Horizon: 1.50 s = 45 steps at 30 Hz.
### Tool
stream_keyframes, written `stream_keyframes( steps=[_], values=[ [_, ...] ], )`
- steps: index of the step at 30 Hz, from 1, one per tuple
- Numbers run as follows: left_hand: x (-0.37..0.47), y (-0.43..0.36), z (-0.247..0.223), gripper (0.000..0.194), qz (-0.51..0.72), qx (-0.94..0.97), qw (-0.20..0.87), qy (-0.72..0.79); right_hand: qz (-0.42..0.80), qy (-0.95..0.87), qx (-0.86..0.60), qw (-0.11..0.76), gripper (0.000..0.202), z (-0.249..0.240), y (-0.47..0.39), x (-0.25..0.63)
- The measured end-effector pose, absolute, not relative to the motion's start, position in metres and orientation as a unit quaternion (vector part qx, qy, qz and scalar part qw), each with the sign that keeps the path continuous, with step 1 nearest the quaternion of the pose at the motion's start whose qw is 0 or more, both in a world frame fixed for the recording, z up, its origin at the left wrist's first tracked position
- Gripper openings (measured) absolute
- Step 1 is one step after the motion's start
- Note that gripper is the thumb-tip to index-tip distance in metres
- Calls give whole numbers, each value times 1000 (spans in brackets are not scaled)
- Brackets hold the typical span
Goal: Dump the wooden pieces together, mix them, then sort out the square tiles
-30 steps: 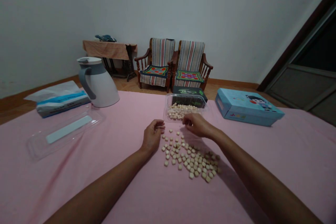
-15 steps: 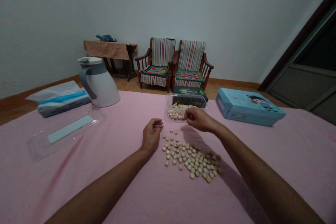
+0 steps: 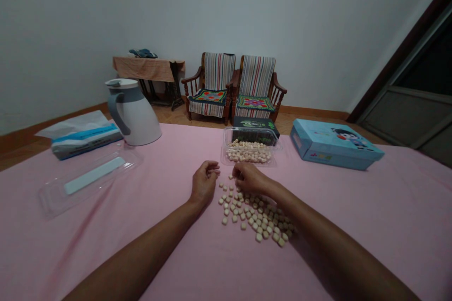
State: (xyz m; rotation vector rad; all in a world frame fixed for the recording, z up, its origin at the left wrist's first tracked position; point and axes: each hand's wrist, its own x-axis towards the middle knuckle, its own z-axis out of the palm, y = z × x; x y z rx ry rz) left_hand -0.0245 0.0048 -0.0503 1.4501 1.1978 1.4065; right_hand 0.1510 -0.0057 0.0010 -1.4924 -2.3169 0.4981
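Several small pale cubes [image 3: 259, 220] lie scattered on the pink cloth. My right hand [image 3: 249, 178] is over the far edge of this spread, its fingertips pinched together low by the cloth; what they hold, if anything, is hidden. Just beyond it stands a clear plastic container [image 3: 250, 151] with many similar cubes inside. My left hand [image 3: 205, 179] rests on the cloth left of the cubes, fingers loosely curled and apart, with nothing visible in it.
A clear lid [image 3: 92, 176], a tissue pack [image 3: 84, 136] and a white jug [image 3: 139, 117] are on the left. A black box [image 3: 256, 123] sits behind the container, a blue box [image 3: 335, 143] to the right. Two chairs stand beyond the table.
My right hand has moved from the container's front edge back toward me and to the left, down to the loose cubes. My left hand has stayed in place.
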Motion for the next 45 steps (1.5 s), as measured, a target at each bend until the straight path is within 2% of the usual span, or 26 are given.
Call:
stream_keyframes(
  steps=[6,11,14,16,21,27,33,38,40,45],
  values=[
    [-24,3,-48,25,553,570,387,469,159,-810,-529,200,19,18,-4,162],
    [-24,3,-47,26,553,570,390,466,80,-769,-552,311,17,64,13,184],
    [-24,3,-48,25,551,571,389,468,48,-730,-567,379,17,72,20,185],
    [-24,4,-49,26,551,572,388,468,72,-751,-551,358,15,63,19,178],
    [-24,3,-49,27,550,572,392,465,167,-834,-477,223,23,18,8,152],
    [-25,3,-48,27,554,564,403,461,166,-845,-481,168,23,-7,-2,143],
    [-25,5,-51,28,556,568,396,461,134,-827,-503,212,22,24,2,166],
    [-25,5,-49,26,553,570,390,466,52,-744,-551,374,24,63,12,189],
    [-25,4,-47,26,550,572,390,468,58,-739,-549,386,23,65,10,190],
    [-24,3,-47,25,549,573,387,470,174,-845,-467,191,23,41,-10,174]
  ],
)
